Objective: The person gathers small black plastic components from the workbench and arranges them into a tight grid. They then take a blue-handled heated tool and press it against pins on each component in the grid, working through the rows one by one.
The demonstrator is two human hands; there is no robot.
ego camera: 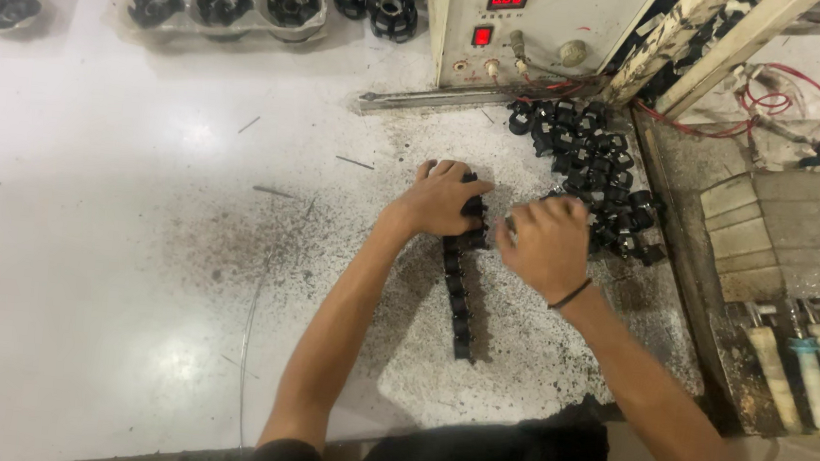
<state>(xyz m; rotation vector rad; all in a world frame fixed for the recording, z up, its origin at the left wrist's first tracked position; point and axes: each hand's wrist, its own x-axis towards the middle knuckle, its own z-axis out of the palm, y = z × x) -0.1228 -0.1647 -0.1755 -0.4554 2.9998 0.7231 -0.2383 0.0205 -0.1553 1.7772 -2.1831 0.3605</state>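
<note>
The white worktable (86, 264) is dirty with dark specks. On it lie a straight row of small black plastic parts (460, 298), a loose heap of the same parts (590, 172), clear plastic trays (223, 1) and a grey control box (533, 26).

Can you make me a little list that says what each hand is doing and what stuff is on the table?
left hand: on the top end of a row of small black parts, fingers curled over it
right hand: beside the row's top end, next to the loose pile of black parts
table: white, with dark specks
behind: grey machine box with a red display
top left: clear trays holding black round parts
</note>
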